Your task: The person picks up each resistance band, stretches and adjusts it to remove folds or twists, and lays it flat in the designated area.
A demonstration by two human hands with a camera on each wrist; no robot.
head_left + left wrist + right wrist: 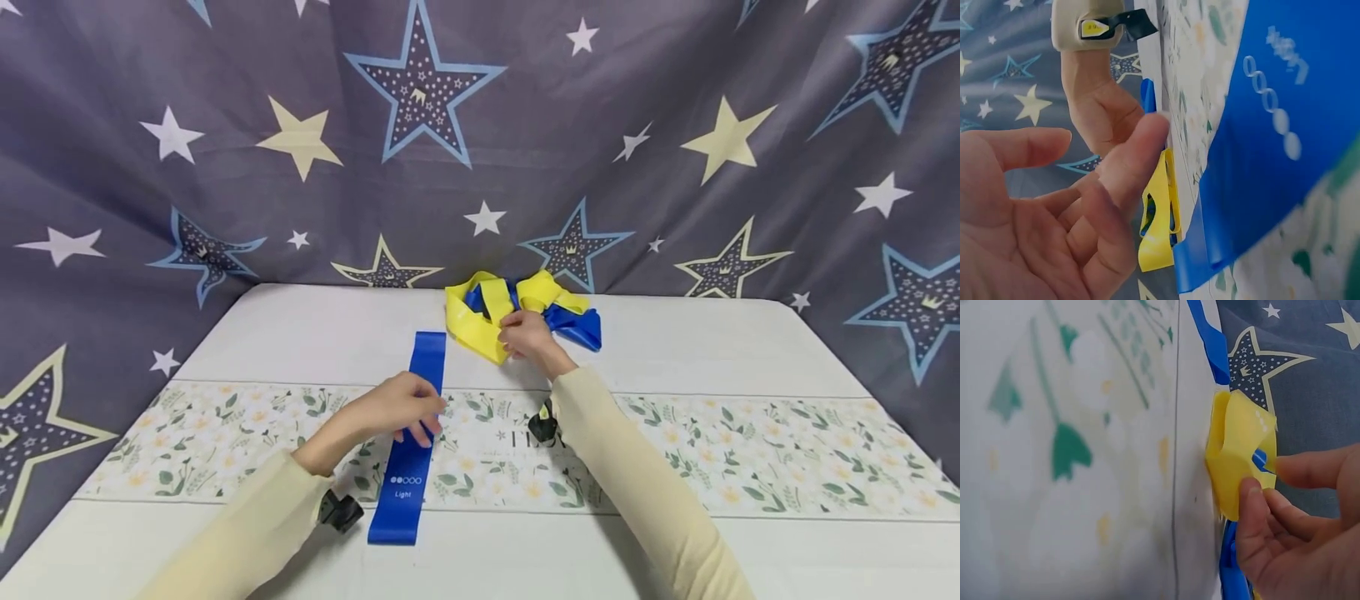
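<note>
A blue resistance band (pixel 405 467), printed "Light" with a row of dots, lies flat and lengthwise on the table. Over its middle hovers my left hand (pixel 401 406), fingers loosely bent and nothing in them; the left wrist view shows this hand (pixel 1079 219) apart from the blue band (pixel 1272 137). At the table's back, my right hand (pixel 528 337) pinches the edge of a yellow resistance band (pixel 472 329) between thumb and fingers. In the right wrist view the yellow band (pixel 1235 450) stands up as a loop at the fingertips. Part of its held edge is hidden by the hand.
More blue band (pixel 581 327) lies tangled with the yellow one near the back edge. A floral strip (pixel 712 450) runs across the white table (pixel 675 333). Behind the table hangs a dark star-printed cloth (pixel 525 183).
</note>
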